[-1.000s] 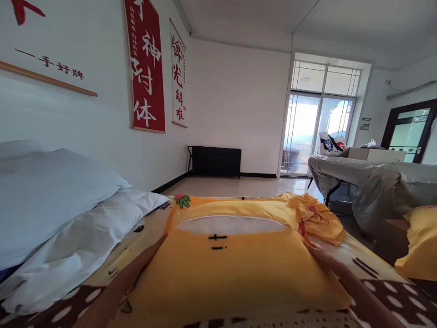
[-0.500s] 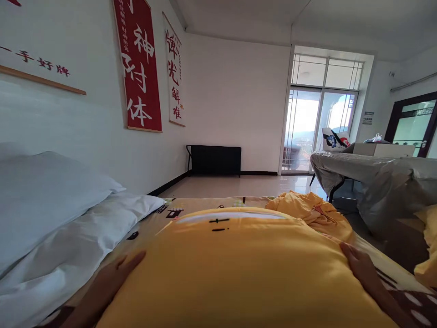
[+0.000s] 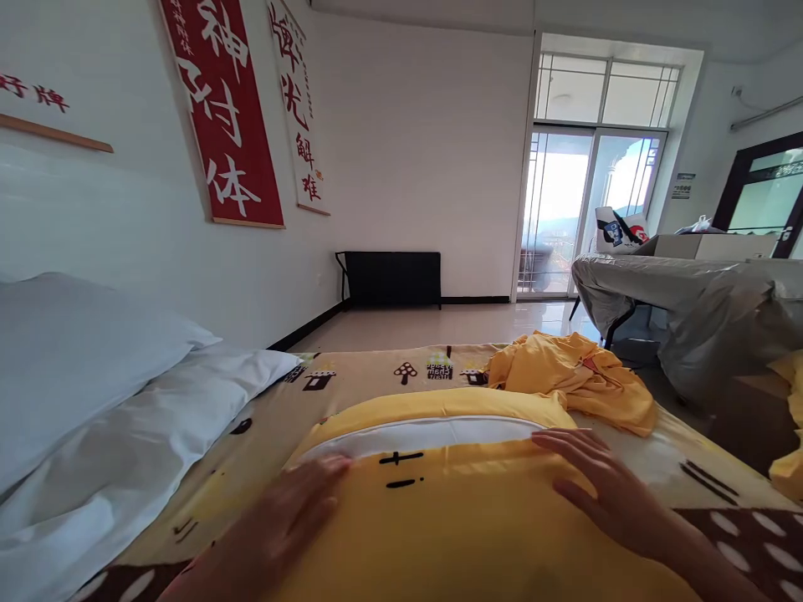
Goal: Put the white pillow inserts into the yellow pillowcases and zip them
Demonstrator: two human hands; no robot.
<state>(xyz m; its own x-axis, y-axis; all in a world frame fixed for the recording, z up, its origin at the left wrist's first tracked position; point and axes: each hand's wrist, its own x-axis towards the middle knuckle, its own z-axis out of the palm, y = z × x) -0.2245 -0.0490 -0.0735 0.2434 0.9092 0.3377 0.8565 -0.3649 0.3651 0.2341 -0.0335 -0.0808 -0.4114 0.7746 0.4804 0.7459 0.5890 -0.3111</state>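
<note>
A yellow pillow (image 3: 439, 518) lies in front of me on the patterned bed sheet (image 3: 370, 372). Between the edges of its yellow pillowcase, a curved strip of the white inner pillow (image 3: 432, 431) shows near the far end. My left hand (image 3: 294, 510), somewhat blurred, rests on the left side of the pillow with its fingers extended toward that strip. On the right, my right hand (image 3: 595, 481) lies on the yellow cloth, fingers stretched and thumb apart, its fingertips at the strip's right end. Neither hand grips anything.
A crumpled yellow cloth (image 3: 570, 376) lies at the bed's far right. White pillows (image 3: 94, 359) are stacked along the left wall. Beyond the bed stands a black folded panel (image 3: 393, 278), and to the right a plastic-covered table (image 3: 677, 280) carries boxes.
Both hands have moved from the pillow's sides up and inward onto its top near the far end. The white strip now shows more widely, and the view has tilted down.
</note>
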